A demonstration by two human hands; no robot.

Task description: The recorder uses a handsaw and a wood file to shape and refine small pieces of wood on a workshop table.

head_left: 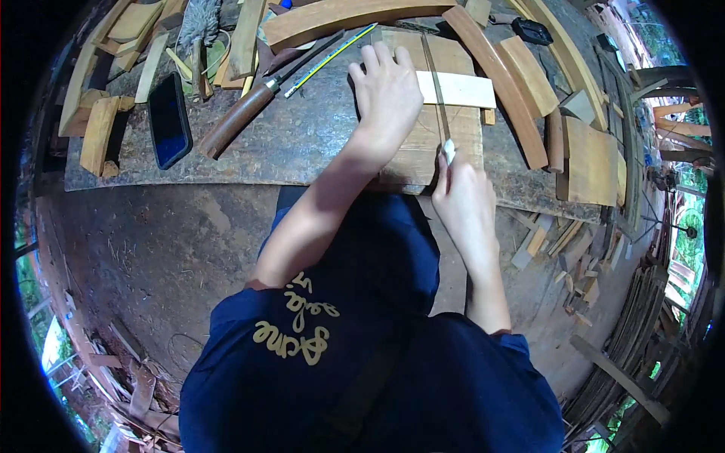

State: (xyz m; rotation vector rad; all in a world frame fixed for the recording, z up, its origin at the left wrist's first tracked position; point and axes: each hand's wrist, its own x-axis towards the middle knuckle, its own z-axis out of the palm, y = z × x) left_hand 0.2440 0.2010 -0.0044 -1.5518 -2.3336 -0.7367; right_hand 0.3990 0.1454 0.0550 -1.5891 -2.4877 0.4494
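My right hand (464, 192) is closed round the whitish near end of a long, thin, dark tool (433, 79). Whether it is a narrow saw blade or a file I cannot tell. The tool runs away from me and lies across a pale wood strip (468, 90) resting on a wide brown board (411, 162). My left hand (387, 87) bears down at the strip's left end, fingers bent and pointing away, its palm hiding that end. A small wood piece (488, 117) shows under the strip's right part.
On the worn workbench (302, 162) lie a phone (169, 121), a wooden-handled tool (240, 121), a striped pencil (330, 60) and a brush (199, 26). Curved wood pieces (498, 87) line the right side. Offcuts (581, 279) litter the floor at right.
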